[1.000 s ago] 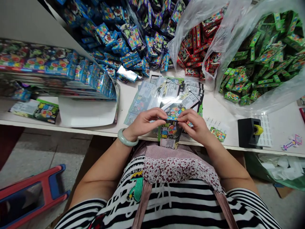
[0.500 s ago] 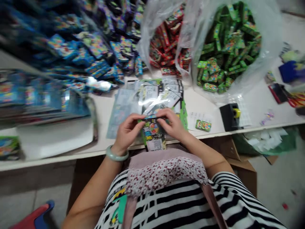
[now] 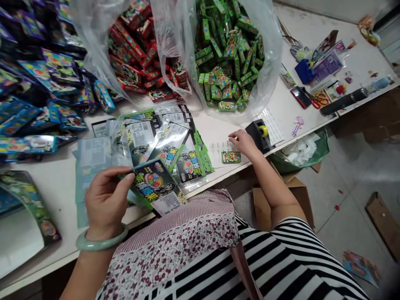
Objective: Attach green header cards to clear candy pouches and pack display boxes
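My left hand [image 3: 108, 198], a pale green bangle at its wrist, pinches the top corner of a flat black-and-green printed packet [image 3: 156, 183] with bright round candy pictures and a white label panel. The packet tilts at the table's front edge, over my apron. My right hand [image 3: 245, 143] is away from it, fingers loosely stretched over a white sheet with small print [image 3: 218, 148], beside a black tape dispenser [image 3: 260, 135] with yellow tape. Whether its fingertips touch the sheet I cannot tell. A small green candy box [image 3: 231, 157] lies just below that hand.
Similar flat packets [image 3: 142, 135] lie in a pile under clear plastic. Behind stand clear bags of red boxes [image 3: 134, 54] and green boxes [image 3: 231, 54], with blue and purple packets [image 3: 53, 83] heaped left. Scissors [image 3: 319, 100] and a phone [image 3: 301, 97] lie at right.
My right hand has let go of the packet and moved right to the printed sheet by the tape dispenser. My left hand keeps hold of the packet. The view has turned right.
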`<state>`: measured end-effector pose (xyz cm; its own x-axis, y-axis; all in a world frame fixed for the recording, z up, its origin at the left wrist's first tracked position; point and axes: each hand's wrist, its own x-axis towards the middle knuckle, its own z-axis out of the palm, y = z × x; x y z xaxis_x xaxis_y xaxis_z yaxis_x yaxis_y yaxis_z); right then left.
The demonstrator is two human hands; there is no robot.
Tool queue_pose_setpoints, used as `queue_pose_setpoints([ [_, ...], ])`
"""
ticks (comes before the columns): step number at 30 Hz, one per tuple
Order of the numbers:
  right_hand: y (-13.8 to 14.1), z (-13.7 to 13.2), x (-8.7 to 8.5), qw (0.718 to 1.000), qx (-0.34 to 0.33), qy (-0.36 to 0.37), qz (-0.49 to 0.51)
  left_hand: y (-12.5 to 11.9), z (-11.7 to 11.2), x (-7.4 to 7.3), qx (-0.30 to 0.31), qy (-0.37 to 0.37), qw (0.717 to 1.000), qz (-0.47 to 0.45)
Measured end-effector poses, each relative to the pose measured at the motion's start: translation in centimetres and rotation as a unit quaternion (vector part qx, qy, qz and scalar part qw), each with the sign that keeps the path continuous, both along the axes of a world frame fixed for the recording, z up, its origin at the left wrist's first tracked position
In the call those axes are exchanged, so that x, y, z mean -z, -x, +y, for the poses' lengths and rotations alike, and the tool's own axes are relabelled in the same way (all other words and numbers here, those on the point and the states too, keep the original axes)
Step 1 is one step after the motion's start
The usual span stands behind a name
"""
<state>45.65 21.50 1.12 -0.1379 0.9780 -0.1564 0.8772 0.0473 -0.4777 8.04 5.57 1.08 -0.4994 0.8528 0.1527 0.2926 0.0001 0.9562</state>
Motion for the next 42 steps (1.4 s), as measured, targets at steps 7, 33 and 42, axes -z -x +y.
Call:
queue_pose_setpoints([
  [7, -0.3, 0.9, 1.6, 0.996, -0.033, 0.080, -0.016, -0.3, -0.1, -0.2, -0.006, 0.023, 1.000, 0.000],
  [33, 21.4, -3.7, -8.0, 0.885, -0.320, 0.235, 0.242, -0.8, -0.8, -1.2, 0.143, -0.104, 0.984, -0.019],
  [42, 22.0, -4.1, -7.9, 0.906, -0.293, 0.226, 0.208, -1.8, -0.2, -0.5, 0.101, -0.121, 0.987, -0.014],
])
